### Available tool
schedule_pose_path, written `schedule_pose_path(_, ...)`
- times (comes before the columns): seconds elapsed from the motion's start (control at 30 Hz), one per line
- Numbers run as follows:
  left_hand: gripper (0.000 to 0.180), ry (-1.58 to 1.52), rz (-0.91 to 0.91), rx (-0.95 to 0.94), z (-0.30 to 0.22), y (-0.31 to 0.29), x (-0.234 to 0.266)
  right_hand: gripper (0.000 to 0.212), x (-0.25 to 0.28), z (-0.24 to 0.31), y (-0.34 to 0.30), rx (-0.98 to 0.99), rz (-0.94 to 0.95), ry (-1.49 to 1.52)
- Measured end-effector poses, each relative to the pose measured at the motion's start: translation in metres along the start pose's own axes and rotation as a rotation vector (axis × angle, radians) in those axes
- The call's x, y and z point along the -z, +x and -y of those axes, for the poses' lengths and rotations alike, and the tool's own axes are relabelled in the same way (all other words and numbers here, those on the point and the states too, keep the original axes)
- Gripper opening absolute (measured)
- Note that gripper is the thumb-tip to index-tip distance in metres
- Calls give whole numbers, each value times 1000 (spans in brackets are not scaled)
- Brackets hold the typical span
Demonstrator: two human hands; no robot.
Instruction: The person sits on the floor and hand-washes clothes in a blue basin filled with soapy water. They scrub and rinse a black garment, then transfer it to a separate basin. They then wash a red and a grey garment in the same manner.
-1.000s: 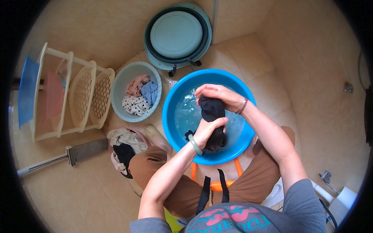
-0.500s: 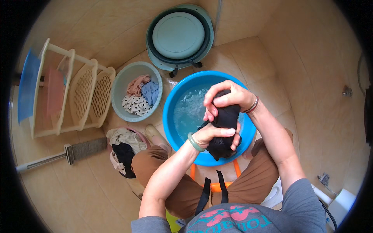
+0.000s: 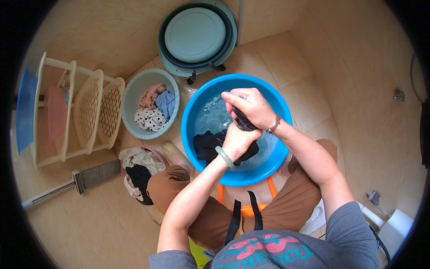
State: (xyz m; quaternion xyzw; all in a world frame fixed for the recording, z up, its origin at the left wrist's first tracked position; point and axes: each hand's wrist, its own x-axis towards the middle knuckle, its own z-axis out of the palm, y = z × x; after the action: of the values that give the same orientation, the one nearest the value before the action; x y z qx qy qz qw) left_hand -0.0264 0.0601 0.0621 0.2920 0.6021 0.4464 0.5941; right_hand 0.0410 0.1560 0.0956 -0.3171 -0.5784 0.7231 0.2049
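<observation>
Both my hands grip a wet black garment (image 3: pixel 243 120) above a round blue basin (image 3: pixel 190 167). My right hand (image 3: pixel 253 106) is closed around its upper part, and my left hand (image 3: pixel 240 142), with a green bangle at the wrist, is closed just below. The rest of the black cloth (image 3: pixel 207 145) hangs down into the basin and spreads on the left side of the water. Cloudy bluish water (image 3: pixel 214 112) with some suds shows in the basin. What kind of garment it is cannot be made out.
A pale green basin (image 3: pixel 126 121) with pink, blue and dotted clothes stands at the left; below it is a pink tub (image 3: pixel 160 158) of light and dark clothes. A folding basin (image 3: pixel 195 36) leans at the back. A cream shelf rack (image 3: pixel 67 107) and a mop (image 3: pixel 92 177) lie far left.
The bundled black garment has loosened, and part of it has dropped into the water on the left. My hands have drawn closer together and squeeze a narrower length of it.
</observation>
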Motion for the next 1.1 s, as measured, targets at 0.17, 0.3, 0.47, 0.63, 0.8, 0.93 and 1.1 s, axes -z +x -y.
schedule_pose_path(0.17, 39, 243, -41, 71, 10, 10, 0, 42, -6, -17, 3, 75, -142, -134)
schedule_pose_path(0.3, 47, 343, -165, 22, 48, 25, 4, 44, -12, -34, 8, 122, -217, -275)
schedule_pose_path(0.47, 62, 419, -306, 4, 53, 25, 3, 39, -11, -57, 16, 126, -299, -221)
schedule_pose_path(0.63, 72, 275, -462, -100, 73, 0, 15, 36, 2, -67, 18, 80, -320, 62)
schedule_pose_path(0.8, 105, -932, -480, 544, 114, -47, 14, 35, -8, -72, -21, 48, -410, 286)
schedule_pose_path(0.93, 86, -1384, 55, 367, 154, -38, 21, 38, -37, -73, -82, -18, -312, 497)
schedule_pose_path(1.1, 25, -1521, 57, 591, 169, -19, 20, 37, -47, -91, -132, -50, -305, 612)
